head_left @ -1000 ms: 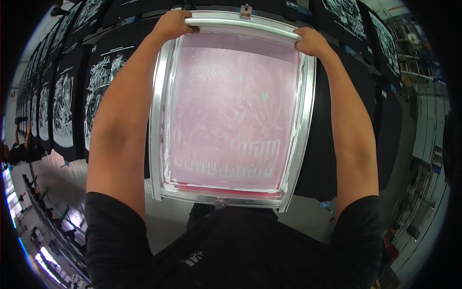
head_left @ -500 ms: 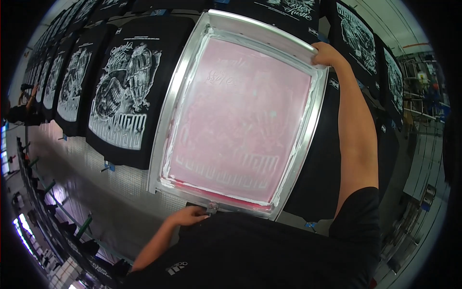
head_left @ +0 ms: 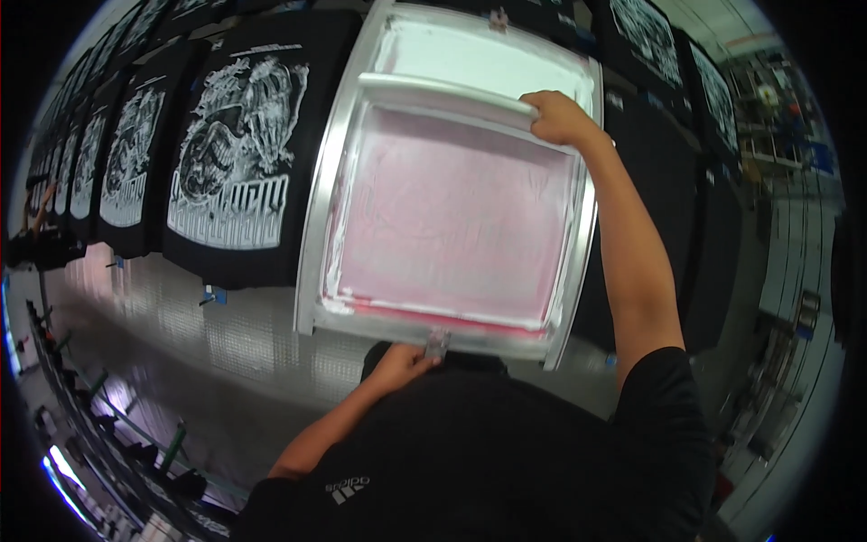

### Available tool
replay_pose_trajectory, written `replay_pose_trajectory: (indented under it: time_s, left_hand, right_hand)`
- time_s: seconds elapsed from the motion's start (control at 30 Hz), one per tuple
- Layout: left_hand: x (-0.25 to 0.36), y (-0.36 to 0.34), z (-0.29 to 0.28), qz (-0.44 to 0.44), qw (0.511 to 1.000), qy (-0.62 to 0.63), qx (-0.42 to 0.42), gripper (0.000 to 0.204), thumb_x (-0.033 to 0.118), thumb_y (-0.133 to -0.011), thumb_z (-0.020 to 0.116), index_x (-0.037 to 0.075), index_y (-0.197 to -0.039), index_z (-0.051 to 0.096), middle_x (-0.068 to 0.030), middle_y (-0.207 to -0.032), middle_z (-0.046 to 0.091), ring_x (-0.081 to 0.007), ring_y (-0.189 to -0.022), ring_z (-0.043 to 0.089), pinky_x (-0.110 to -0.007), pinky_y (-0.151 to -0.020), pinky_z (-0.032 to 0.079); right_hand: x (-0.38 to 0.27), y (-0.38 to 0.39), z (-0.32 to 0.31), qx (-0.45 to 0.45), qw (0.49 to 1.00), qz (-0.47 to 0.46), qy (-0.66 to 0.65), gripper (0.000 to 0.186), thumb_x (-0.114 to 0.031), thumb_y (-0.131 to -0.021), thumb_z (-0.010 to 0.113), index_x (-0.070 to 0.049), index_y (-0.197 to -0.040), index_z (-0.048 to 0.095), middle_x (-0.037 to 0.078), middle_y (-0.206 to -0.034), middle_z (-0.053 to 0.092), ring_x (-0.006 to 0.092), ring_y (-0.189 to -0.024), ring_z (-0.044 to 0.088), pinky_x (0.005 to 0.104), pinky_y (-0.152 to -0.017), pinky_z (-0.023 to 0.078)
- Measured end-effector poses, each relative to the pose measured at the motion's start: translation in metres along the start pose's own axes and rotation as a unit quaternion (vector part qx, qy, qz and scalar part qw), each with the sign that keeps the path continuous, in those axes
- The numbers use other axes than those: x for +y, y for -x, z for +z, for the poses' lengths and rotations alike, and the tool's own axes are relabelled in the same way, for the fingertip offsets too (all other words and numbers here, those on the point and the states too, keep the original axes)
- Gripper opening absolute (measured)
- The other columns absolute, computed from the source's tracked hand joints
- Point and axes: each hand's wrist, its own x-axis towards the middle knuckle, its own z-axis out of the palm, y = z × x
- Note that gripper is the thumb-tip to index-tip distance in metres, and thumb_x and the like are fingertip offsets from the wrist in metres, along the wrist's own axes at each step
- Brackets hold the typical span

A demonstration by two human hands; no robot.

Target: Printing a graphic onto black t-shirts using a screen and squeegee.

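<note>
A screen-printing frame [head_left: 316,230] with silvery metal sides lies in front of me, its pink mesh [head_left: 456,217] edged with white ink. Across the mesh, toward its far part, runs a long metal-handled squeegee [head_left: 442,98]. My right hand [head_left: 558,117] grips the squeegee's right end, fingers wrapped over it. Beyond the bar, the mesh looks pale white. At the frame's near edge, my left hand [head_left: 408,365] is closed on a small bracket [head_left: 437,342]; part of its fingers is hidden. What lies under the frame cannot be seen.
On the left, a black shirt [head_left: 237,158] with a white print lies on a board, with several like it in a row beyond. Plain black shirts [head_left: 655,217] lie on the right. A person [head_left: 45,239] stands far left. A green-posted rail [head_left: 172,443] runs lower left.
The squeegee and my right hand have moved from the frame's far end toward me, baring a pale strip behind. My left hand stays at the near-edge bracket. The view has shifted.
</note>
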Motion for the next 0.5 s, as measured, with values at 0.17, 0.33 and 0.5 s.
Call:
replay_pose_trajectory:
  time_s: [0.17,0.33,0.5]
  left_hand:
    - [-0.015,-0.006,0.006,-0.027,0.998,0.061,-0.019,0.037,0.032,-0.091,0.069,0.0,-0.073,0.065,-0.0023,-0.049,0.044,-0.0107,-0.05,0.041,-0.033,-0.048,0.034]
    - [-0.019,-0.004,0.007,-0.026,0.999,-0.009,-0.026,0.029,0.029,-0.093,0.067,0.0,-0.093,0.068,-0.006,-0.064,0.058,-0.0123,-0.059,0.052,-0.033,-0.056,0.044]
    - [-0.017,-0.001,0.002,0.102,0.994,0.025,-0.001,0.031,0.025,-0.094,0.066,-0.003,-0.107,0.065,-0.01,-0.076,0.063,-0.0183,-0.069,0.06,-0.039,-0.066,0.05]
  right_hand:
    - [-0.099,0.161,0.087,0.021,1.0,0.005,-0.014,0.045,-0.004,-0.069,0.061,-0.008,-0.114,0.068,0.015,-0.109,0.069,0.0354,-0.103,0.063,0.0425,-0.091,0.049]
    - [-0.188,0.284,0.142,0.084,0.995,-0.011,-0.044,0.037,0.002,-0.066,0.059,-0.006,-0.101,0.063,0.009,-0.086,0.059,0.0304,-0.087,0.057,0.0429,-0.077,0.045]
    - [-0.19,0.287,0.134,0.124,0.99,0.013,-0.072,0.035,0.001,-0.066,0.06,-0.007,-0.099,0.062,0.007,-0.084,0.061,0.0276,-0.084,0.058,0.0415,-0.075,0.044]
